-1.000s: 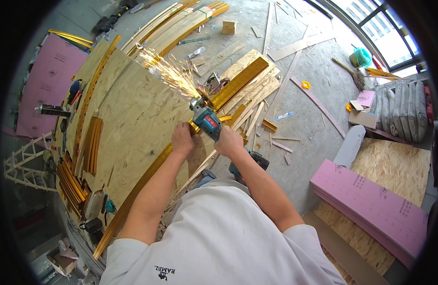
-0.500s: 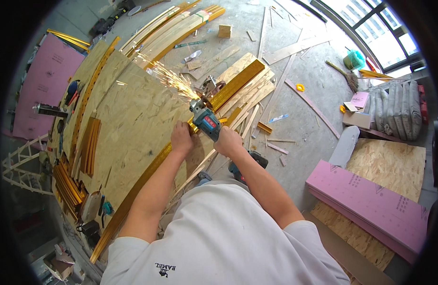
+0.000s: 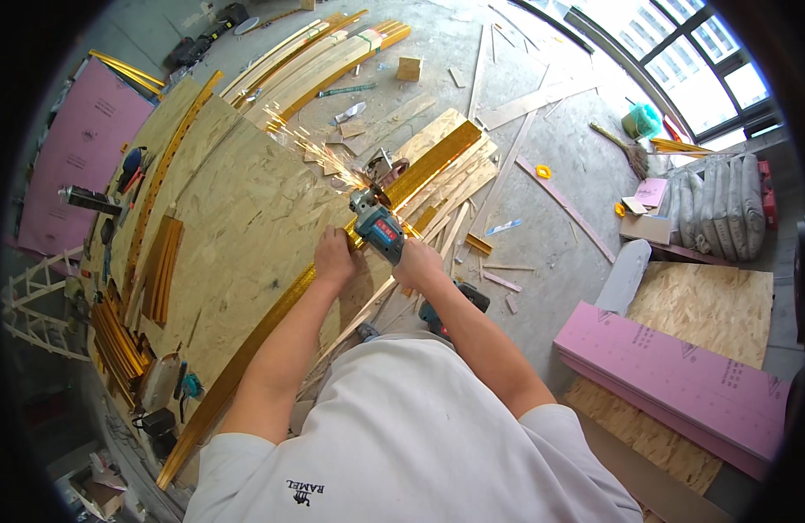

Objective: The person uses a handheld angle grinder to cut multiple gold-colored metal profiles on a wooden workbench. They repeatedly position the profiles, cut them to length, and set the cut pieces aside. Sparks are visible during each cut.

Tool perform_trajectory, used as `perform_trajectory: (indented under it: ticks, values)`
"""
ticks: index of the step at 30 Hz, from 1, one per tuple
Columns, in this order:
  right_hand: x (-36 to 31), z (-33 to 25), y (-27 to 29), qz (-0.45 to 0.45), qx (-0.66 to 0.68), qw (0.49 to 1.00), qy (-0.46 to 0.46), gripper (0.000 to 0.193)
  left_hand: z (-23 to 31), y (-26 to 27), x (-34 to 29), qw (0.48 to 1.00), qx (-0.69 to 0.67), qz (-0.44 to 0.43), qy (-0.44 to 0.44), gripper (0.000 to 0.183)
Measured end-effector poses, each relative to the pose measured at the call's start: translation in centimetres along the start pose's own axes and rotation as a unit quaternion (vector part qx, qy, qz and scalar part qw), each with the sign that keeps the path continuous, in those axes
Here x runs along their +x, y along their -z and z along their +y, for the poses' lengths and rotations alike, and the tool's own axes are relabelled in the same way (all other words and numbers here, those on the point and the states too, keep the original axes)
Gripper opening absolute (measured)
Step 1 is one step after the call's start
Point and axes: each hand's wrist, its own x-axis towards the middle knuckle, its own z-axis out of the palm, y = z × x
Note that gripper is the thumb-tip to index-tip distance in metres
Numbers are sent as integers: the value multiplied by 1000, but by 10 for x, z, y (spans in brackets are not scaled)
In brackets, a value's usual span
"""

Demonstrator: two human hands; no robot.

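Nearest, the gold strip point(image 3: 433, 166) runs from the near left, past the outer side of the left forearm, across the wood-chip surface point(image 3: 245, 209) and on to the far right. Left of its near length, a bundle of brownish-gold strips point(image 3: 119, 349) lies at the edge of the surface.

Farther in, the left grip point(image 3: 334, 257) is closed on the strip, just short of the grinder's head, though the undersides of the fingers are hidden. To its right, the right grip point(image 3: 418, 264) is wrapped firmly around the body of the angle grinder point(image 3: 379, 231), which lies slantwise over the strip.

Sparks point(image 3: 324, 157) spray to the far left from the grinder's head, so the step in hand looks like cutting the strip crosswise. How deep the disc has gone cannot be told. The move seems to call for slow, even pressure, the disc square in its groove, and the left grip pressing down while clear of the wheel.

Beyond the head, the strip's far length lies over pale boards point(image 3: 485, 166); any severed end would need support there. Farthest left, long bundled strips point(image 3: 341, 61) lie on the floor.
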Motion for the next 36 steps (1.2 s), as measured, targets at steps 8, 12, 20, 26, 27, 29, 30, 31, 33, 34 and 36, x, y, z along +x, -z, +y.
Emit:
perform_trajectory:
  ticks: [8,12,20,26,27,29,30,31,33,34,36]
  values:
    - [-2,-4,3,8,-2,1000,-1,32,-2,0,0,1000,8,-10,3,34]
    - [-2,-3,2,10,-10,1000,-3,32,-2,-2,0,1000,9,-4,0,35]
    - [-11,-3,6,5,-23,1000,-4,32,-5,-7,1,1000,17,-4,20,31]
    - [-16,0,6,8,-10,1000,-5,33,-7,-7,0,1000,8,0,4,31]
    - [-16,2,5,12,-7,1000,-2,34,-6,-7,0,1000,8,4,1,31]
    - [-13,5,2,7,-10,1000,-1,34,-3,-5,0,1000,10,11,-6,30]
    - [-12,7,1,5,-12,1000,-1,35,-3,-6,1,1000,9,14,-8,30]
    - [-13,7,1,10,-10,1000,1,34,-5,-7,0,1000,9,18,-9,30]
    - [-16,5,1,21,-4,1000,4,34,-8,-10,0,1000,8,16,-5,29]
    - [-17,5,2,27,2,1000,4,33,-10,-11,1,1000,8,10,-1,29]
    - [-19,3,2,37,13,999,5,32,-11,-12,1,1000,9,3,3,30]
